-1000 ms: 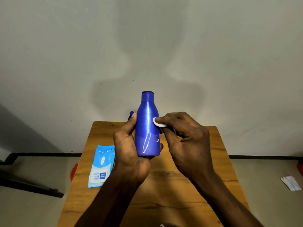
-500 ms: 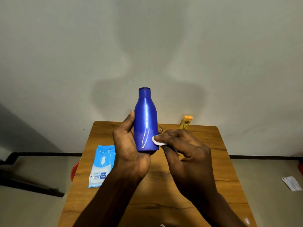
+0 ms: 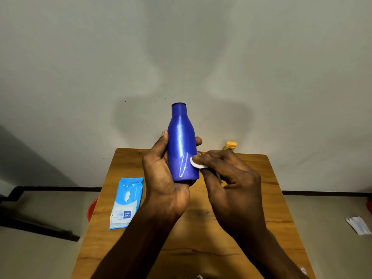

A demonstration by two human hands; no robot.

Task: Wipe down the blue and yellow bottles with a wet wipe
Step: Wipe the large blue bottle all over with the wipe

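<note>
We hold the blue bottle [image 3: 182,146] upright above the wooden counter [image 3: 269,190], with its cap on, so what is inside it cannot be seen. Our left hand [image 3: 164,178] grasps it from behind, the thumb on the left side and the fingers [image 3: 198,140] curled round the right side. Our right hand [image 3: 231,184] pinches a small folded wet wipe [image 3: 196,163] and presses it against the lower right side of the bottle, beside a thin white mark. The yellow bottle [image 3: 230,146] stands at the far edge of the counter, near the wall, partly hidden behind our right hand. A blue wet wipes pack [image 3: 126,203] lies flat on the left part of the counter, close to its left edge, and its flap looks closed. Below that edge, a red object [image 3: 92,208] shows on the floor, mostly hidden by the counter. On the floor to the right, well apart from the counter, lies a white wrapper [image 3: 359,225]. The near middle of the counter lies under our forearms.
</note>
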